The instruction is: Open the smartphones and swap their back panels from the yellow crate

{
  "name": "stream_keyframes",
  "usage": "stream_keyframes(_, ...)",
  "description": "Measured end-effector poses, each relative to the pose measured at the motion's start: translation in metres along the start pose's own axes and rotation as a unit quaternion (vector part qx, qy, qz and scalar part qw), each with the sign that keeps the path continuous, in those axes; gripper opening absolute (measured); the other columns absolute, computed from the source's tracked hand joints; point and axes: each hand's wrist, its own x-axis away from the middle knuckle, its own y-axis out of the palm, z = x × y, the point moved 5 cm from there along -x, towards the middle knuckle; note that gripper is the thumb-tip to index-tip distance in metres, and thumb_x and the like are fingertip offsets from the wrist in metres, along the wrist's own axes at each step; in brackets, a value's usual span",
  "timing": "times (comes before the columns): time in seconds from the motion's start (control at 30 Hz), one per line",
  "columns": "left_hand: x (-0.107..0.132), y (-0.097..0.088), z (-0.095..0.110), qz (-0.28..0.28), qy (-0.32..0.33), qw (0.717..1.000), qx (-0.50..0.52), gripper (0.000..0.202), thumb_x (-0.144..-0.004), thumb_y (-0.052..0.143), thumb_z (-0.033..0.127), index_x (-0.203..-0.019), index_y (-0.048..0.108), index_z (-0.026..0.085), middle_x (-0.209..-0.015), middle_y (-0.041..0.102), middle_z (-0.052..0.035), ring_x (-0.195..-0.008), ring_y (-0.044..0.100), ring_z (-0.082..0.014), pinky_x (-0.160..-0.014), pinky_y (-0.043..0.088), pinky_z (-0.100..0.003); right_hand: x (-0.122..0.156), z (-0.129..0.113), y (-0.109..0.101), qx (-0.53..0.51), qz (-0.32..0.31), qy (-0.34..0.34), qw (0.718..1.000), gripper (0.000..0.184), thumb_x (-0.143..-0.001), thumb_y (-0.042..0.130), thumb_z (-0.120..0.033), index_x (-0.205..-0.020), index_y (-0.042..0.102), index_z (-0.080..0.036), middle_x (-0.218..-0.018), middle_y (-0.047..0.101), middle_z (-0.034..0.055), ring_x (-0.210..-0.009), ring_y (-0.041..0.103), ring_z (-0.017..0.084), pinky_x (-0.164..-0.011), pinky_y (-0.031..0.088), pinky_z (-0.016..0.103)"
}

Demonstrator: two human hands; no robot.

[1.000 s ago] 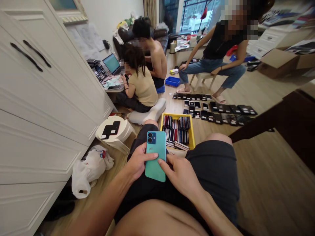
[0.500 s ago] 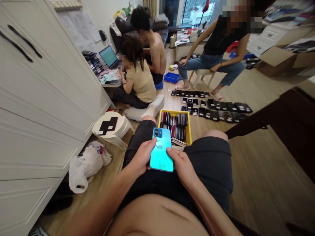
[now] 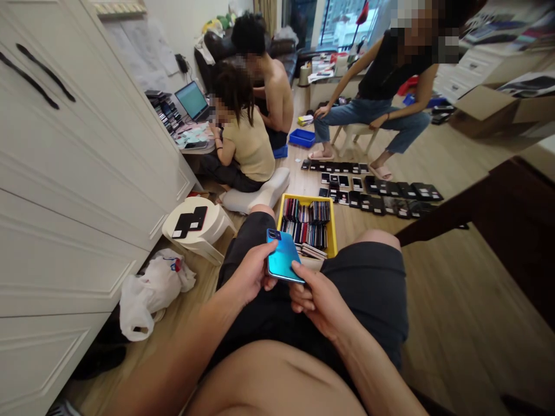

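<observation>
Gripping a glossy turquoise smartphone [image 3: 282,261] from both sides, the left hand [image 3: 250,276] curls its fingers round the left edge while the right hand [image 3: 318,300] clasps the near right corner with thumb on top. The slim, flat slab sits tilted above the lap, back face up, its dark camera block at the far left corner, over black fabric shorts [image 3: 368,294]. Just beyond it on the wood-grain floor [image 3: 455,300] stands a yellow plastic crate [image 3: 332,228] packed with upright phones. Rows of dark phones [image 3: 377,193] lie flat farther off. A round white plastic stool [image 3: 197,234] carrying two black handsets sits left, near a crumpled white plastic bag [image 3: 151,289].
</observation>
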Motion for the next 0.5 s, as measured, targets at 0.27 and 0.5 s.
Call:
stream_keyframes(0.27,0.001,0.005,-0.001,-0.030,-0.014,0.999,0.005,0.054,-0.095,0.052,0.053,-0.054,0.051,0.019,-0.037,0.045,0.0006,-0.027,0.041,-0.0118,-0.029,0.024,-0.022,0.001,-0.002,-0.001,-0.035,-0.010,0.023,0.999,0.060,-0.071,0.082,-0.065,-0.057,0.044,-0.020,-0.045,0.026,-0.0129,-0.041,0.016,0.003,-0.043,0.032,0.018)
stream_keyframes(0.5,0.001,0.018,0.001,-0.040,-0.020,0.985,0.169,0.038,-0.096,0.054,0.043,-0.101,0.072,0.010,-0.091,0.077,-0.0125,-0.077,0.073,-0.0214,-0.073,0.059,-0.031,0.002,-0.001,0.005,-0.066,-0.037,0.040,0.996,0.061,-0.067,0.085,-0.064,-0.058,0.046,-0.019,-0.046,0.026,-0.0131,-0.042,0.016,0.002,-0.044,0.031,0.018)
